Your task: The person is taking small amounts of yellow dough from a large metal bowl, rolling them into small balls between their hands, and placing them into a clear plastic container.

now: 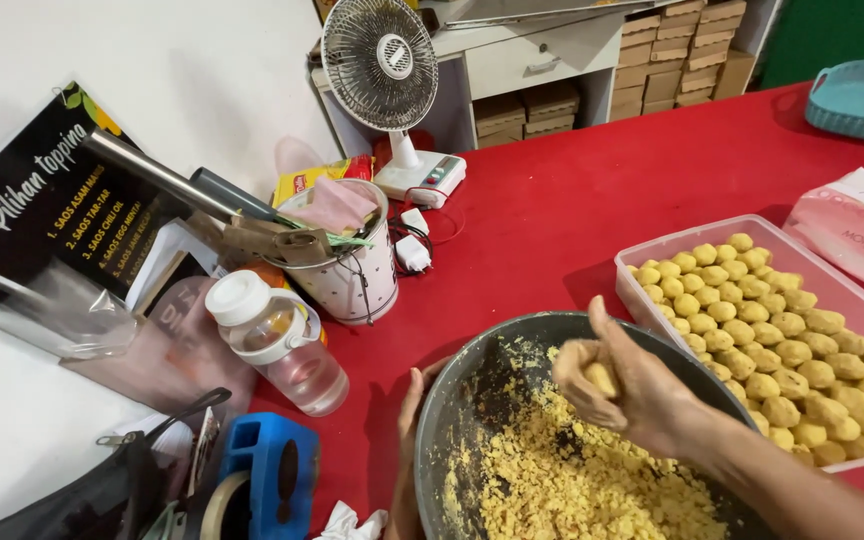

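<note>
Fingers (592, 362) of right hand (624, 392) curled tight round yellow dough ball (602, 378) above grey bowl (472, 392) of crumbly dough (572, 480), left hand (408, 440) flat against bowl's left side, near front edge of red table (572, 200), clear tub (652, 250) of finished balls (782, 350) just beside bowl.

Dull metal bowl (472, 385), crumbly yellow dough (572, 480), clear plastic tray (642, 285) — matt red tablecloth (572, 200)

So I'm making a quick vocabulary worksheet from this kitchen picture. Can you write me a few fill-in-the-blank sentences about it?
1. The right hand squeezes a lump of yellow dough above the round grey ____.
2. The finished dough balls lie in a clear plastic ____.
3. The left hand rests against the bowl's outer ____.
4. The table is covered in ____ cloth.

Missing words: bowl; tray; rim; red
</note>
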